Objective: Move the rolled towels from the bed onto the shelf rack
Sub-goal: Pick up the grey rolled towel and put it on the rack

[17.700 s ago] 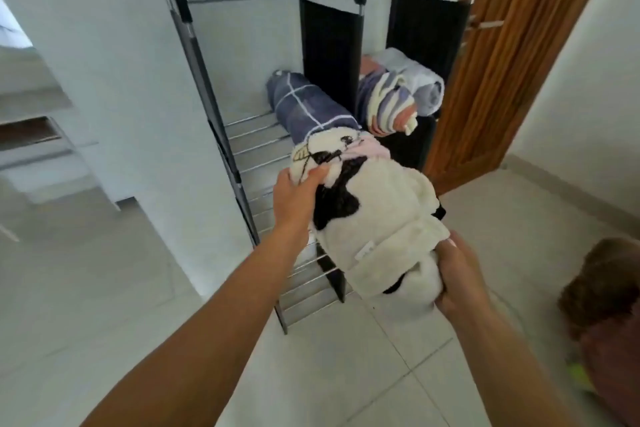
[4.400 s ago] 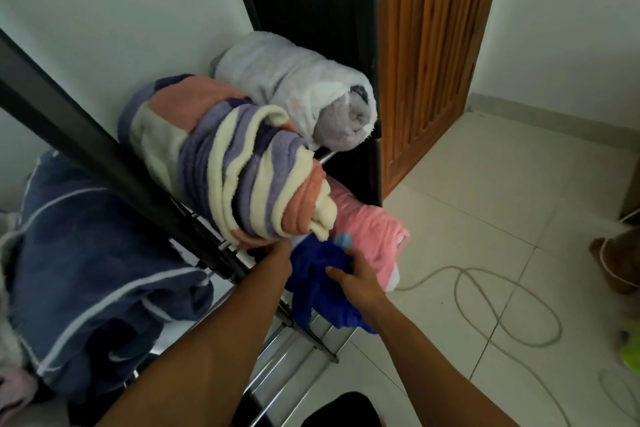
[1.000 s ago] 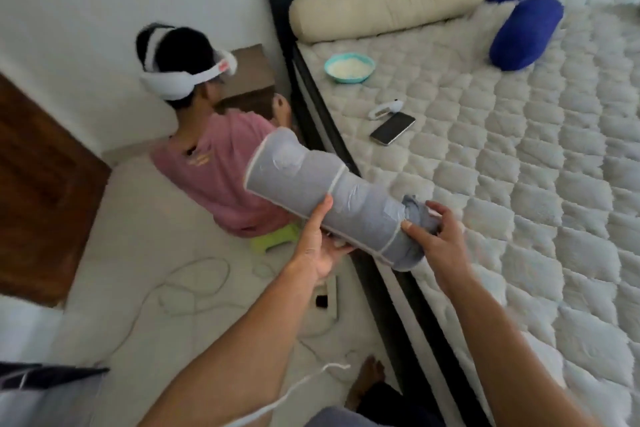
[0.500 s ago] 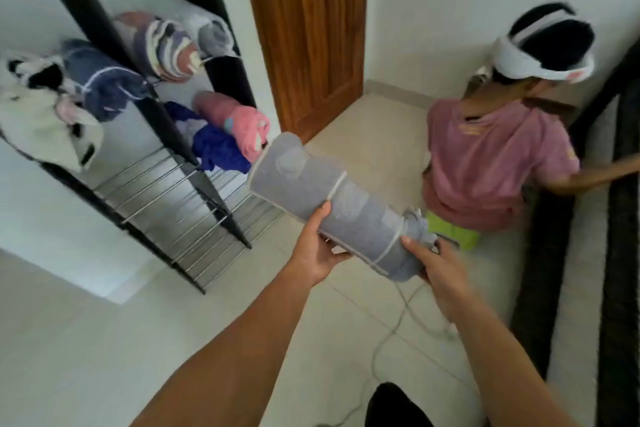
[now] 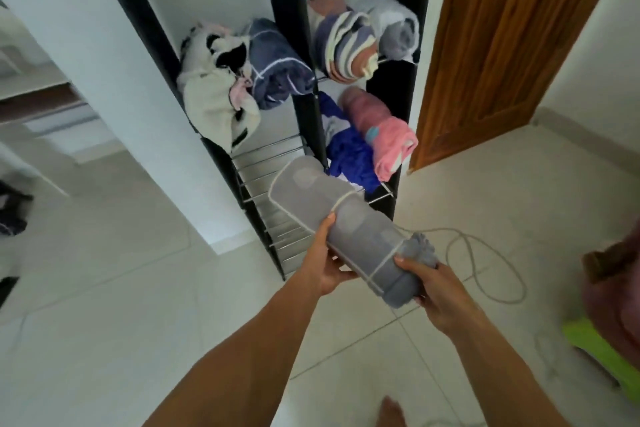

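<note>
Head view: both hands (left (image 5: 323, 262), right (image 5: 438, 288)) apparently grip grey towel (image 5: 346, 229).

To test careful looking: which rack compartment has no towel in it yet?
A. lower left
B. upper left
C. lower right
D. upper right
A: the lower-left bars of the shelf rack lie bare, while the grey rolled towel is in both hands.
</note>
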A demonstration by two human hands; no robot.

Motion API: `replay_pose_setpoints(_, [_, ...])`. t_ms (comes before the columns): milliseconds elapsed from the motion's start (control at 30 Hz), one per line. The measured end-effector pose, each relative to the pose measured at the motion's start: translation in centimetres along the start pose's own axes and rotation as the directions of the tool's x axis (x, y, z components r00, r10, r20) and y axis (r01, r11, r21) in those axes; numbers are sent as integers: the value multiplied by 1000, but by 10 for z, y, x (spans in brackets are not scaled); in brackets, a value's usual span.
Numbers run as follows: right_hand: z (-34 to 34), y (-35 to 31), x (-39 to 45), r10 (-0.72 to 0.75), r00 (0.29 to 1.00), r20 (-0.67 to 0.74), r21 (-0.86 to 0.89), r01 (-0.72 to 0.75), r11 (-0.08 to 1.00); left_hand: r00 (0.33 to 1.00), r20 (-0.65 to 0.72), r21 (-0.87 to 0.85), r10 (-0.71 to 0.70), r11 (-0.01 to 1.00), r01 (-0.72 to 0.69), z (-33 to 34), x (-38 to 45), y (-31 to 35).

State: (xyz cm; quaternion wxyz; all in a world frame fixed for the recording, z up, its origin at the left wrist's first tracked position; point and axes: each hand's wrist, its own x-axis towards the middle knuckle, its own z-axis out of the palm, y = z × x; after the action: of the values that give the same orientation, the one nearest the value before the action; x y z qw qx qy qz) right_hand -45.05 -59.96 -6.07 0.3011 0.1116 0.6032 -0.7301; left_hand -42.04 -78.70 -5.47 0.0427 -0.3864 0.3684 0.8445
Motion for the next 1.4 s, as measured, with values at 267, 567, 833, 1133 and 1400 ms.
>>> replay_pose_setpoints(267, [63,-14,94,29,996,-88,123,-18,992,993,-114,105,9,995,3,3,92,82])
replay_pose_setpoints(567, [156,3,210,61,979,-195,238,-13,971,983,-183,259,-18,964,66,-31,217,168])
replay_pose_setpoints(833, [216,15,312,133,971,-199,435,-34,900,957,-251,253,143,964,-78,-51,304,216])
replay_pose_setpoints(1133, [226,10,359,98,988,-118,377,-47,925,892,-282,466,353,863,-194,-52,369,224])
replay_pose_setpoints(1400, [220,15,366,121,980,-159,48,-115,992,944,-228,580,237,812,-64,-51,351,217])
